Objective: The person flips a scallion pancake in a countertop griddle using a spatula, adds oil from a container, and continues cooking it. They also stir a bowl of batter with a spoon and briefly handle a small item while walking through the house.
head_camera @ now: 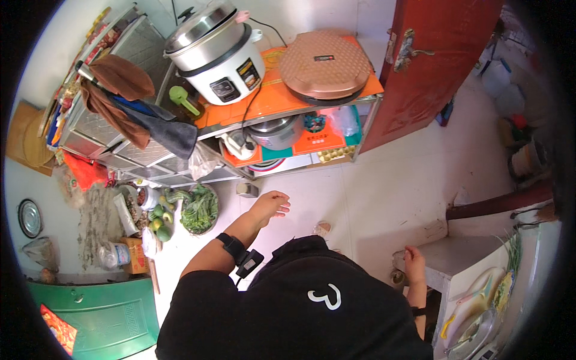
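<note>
My left hand (pixel 272 207) hangs over the pale tiled floor with its fingers slightly apart and nothing in them. A black strap with a small device (pixel 240 254) is on that forearm. My right hand (pixel 414 264) is by the corner of a grey counter (pixel 463 252), its fingers loosely curled; whether it touches the edge is unclear. Before me stands a metal shelf with an orange cover (pixel 270 96). On it are a white rice cooker with a steamer pot (pixel 225 76) and a copper-coloured electric baking pan (pixel 324 67). A green scoop (pixel 183 100) lies beside the cooker.
A red door (pixel 418 76) stands open on the right. Leafy greens fill a basket (pixel 199 209) on the floor, beside several green vegetables (pixel 159 222). Towels (pixel 130 103) hang at the cabinet (pixel 135 49). A green door (pixel 99 319) is lower left; a metal pan (pixel 472 333) sits lower right.
</note>
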{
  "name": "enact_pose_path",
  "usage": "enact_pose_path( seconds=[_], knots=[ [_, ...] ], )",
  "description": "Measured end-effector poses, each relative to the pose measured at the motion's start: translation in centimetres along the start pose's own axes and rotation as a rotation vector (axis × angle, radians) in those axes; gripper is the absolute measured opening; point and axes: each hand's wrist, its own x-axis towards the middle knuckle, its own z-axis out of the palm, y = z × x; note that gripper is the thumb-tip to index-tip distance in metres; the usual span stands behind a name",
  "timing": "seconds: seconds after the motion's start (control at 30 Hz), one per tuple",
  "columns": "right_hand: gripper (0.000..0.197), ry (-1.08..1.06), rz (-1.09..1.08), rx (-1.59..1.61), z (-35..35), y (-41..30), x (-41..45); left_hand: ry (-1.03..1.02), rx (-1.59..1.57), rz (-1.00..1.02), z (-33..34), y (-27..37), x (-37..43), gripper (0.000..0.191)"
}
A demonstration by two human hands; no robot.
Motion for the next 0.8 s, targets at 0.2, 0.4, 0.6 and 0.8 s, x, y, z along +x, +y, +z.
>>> enact_pose_path(
  seconds=[0.2,0.4,0.6,0.8],
  knots=[
    [0.021,0.114,-0.078,-0.063,2.3,3.0,0.0,0.006,-0.167,0.130,-2.7,-0.6,1.9,0.020],
    [0.025,0.401,0.113,-0.079,-1.3,2.9,0.0,-0.099,-0.054,-0.087,-3.7,1.9,6.7,0.027],
    [0.033,1.027,0.382,-0.262,-5.5,6.8,-4.6,-0.277,0.101,-0.028,-1.7,6.0,11.2,0.020],
    [0.054,1.039,0.776,-0.354,-12.6,12.2,-5.8,-0.282,0.097,-0.040,3.0,6.9,11.7,0.016]
  ],
)
